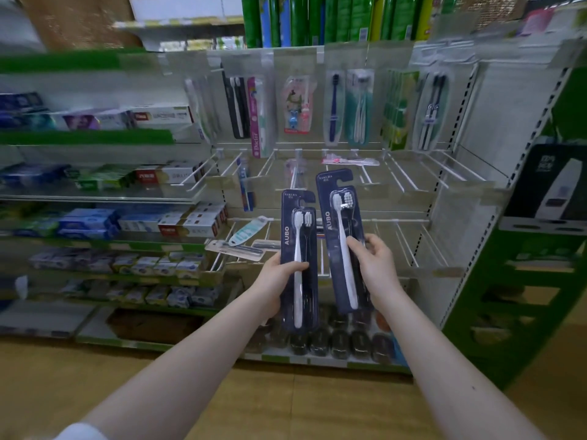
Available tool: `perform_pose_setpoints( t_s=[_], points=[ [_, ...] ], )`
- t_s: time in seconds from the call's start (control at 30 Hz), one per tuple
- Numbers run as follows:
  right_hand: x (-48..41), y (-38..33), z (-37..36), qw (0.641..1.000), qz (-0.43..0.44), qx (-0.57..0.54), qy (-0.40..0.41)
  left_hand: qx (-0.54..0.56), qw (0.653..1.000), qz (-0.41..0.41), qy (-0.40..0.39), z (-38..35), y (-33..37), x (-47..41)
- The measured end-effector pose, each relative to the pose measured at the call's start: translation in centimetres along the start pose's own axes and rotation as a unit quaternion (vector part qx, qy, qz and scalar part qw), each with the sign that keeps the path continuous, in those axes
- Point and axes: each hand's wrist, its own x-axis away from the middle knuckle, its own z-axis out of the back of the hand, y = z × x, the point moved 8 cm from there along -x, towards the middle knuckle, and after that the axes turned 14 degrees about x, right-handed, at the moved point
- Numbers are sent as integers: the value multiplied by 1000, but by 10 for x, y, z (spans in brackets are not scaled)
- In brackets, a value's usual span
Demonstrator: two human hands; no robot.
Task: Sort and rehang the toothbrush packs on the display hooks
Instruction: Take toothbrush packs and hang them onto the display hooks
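Note:
I hold two dark navy AUBO toothbrush packs upright in front of the display. My left hand (279, 274) grips the lower pack (300, 236) around its middle. My right hand (374, 265) grips the taller-held pack (338, 217), thumb across its front. Both packs show a white brush and a hook slot at the top. Behind them stand rows of white wire display hooks (409, 176), mostly bare. The top row carries several hanging toothbrush packs (359, 106).
Loose packs lie across the lower hooks (241, 247) and one pink pack (349, 160) lies on the middle row. Toothpaste boxes (178, 223) fill the shelves at left. A green side unit (524, 281) stands at right. Dark items line the bottom shelf (333, 344).

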Motion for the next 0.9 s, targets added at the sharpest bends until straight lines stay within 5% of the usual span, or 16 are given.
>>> perform_pose_setpoints(
  t_s=[0.43, 0.9],
  points=[
    [-11, 4, -78, 998, -27, 50, -41, -9, 998, -33, 44, 67, 23, -22],
    [-31, -15, -243, 996, -57, 60, -22, -5, 999, -53, -1, 197, 114, -91]
  ],
)
